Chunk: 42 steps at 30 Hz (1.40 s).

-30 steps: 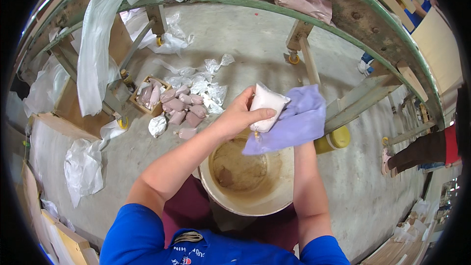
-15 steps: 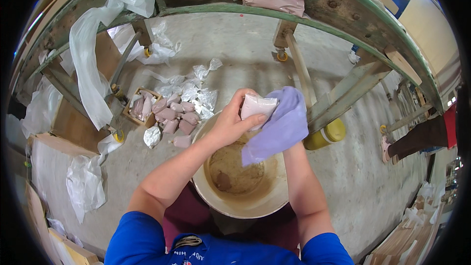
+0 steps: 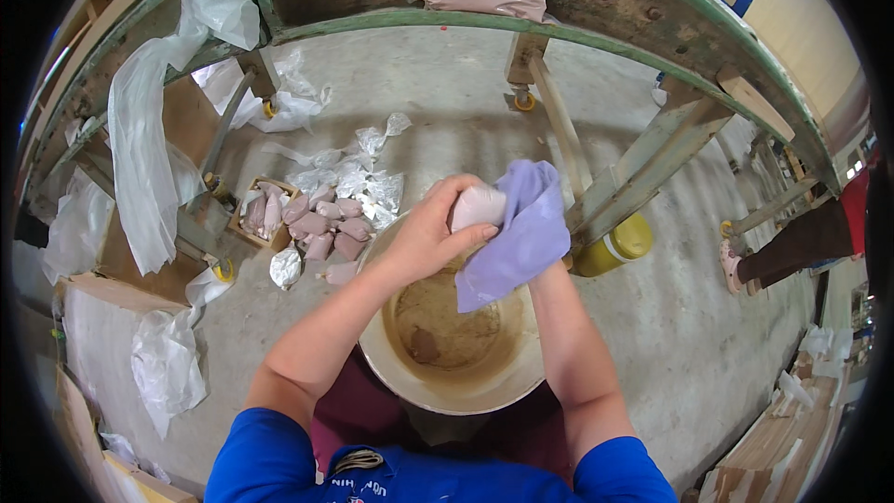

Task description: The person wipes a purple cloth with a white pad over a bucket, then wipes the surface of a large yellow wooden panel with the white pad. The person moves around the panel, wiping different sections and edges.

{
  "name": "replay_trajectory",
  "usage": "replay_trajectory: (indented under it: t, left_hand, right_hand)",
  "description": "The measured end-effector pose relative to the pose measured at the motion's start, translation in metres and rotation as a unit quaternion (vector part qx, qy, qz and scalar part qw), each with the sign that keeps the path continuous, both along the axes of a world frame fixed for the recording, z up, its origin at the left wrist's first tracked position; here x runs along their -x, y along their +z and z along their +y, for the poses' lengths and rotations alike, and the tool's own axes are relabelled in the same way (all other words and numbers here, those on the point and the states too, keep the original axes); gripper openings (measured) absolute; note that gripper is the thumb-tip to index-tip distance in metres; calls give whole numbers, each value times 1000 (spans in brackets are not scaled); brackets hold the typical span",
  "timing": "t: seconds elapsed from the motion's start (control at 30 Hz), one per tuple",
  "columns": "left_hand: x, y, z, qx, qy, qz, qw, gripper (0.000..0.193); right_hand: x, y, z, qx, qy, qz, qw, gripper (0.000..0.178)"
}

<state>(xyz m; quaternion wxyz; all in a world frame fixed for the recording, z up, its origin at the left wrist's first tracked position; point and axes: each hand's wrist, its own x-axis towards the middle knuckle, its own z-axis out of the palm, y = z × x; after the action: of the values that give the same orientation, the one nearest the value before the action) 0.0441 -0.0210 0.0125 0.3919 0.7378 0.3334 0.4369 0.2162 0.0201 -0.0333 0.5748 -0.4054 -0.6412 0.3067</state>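
My left hand (image 3: 430, 235) is closed round a small plastic bag of pale pink material (image 3: 477, 209), thumb across its near side. Pressed against the bag's right side is a purple cloth (image 3: 523, 235). It covers my right hand, so those fingers are hidden; only the wrist and right forearm (image 3: 566, 321) show below it. Both hands are above the far rim of a large cream basin (image 3: 386, 368), whose inside is stained brown.
Several filled pink bags (image 3: 326, 214) lie on the floor at the left, beside a small wooden box (image 3: 281, 240) holding more. Clear plastic sheeting (image 3: 140, 158) hangs from a green-edged bench (image 3: 400, 21). A yellow-green container (image 3: 629, 237) stands right. Another person's leg (image 3: 792, 247) is at far right.
The bag has turned in my left hand, and the cloth has shifted slightly left against it. The whole view has moved a little.
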Motion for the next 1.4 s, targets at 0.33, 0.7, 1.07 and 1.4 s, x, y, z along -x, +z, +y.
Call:
replay_trajectory:
  t: [0.33, 0.7, 1.07, 1.4]
  left_hand:
    - [7, 1, -3, 110, -18, -82, 990, 51]
    - [7, 4, -11, 119, -42, -77, 989, 50]
    - [10, 8, -19, 81, 77, -34, 993, 36]
    - [18, 12, -9, 33, 136, -93, 986, 42]
  right_hand:
    - [-3, 58, -21, -172, -4, -404, 899, 13]
    - [-23, 63, -22, 165, 90, -105, 976, 17]
    - [18, 66, -28, 37, 61, -392, 917, 17]
    - [22, 57, -39, -149, -25, -348, 925, 18]
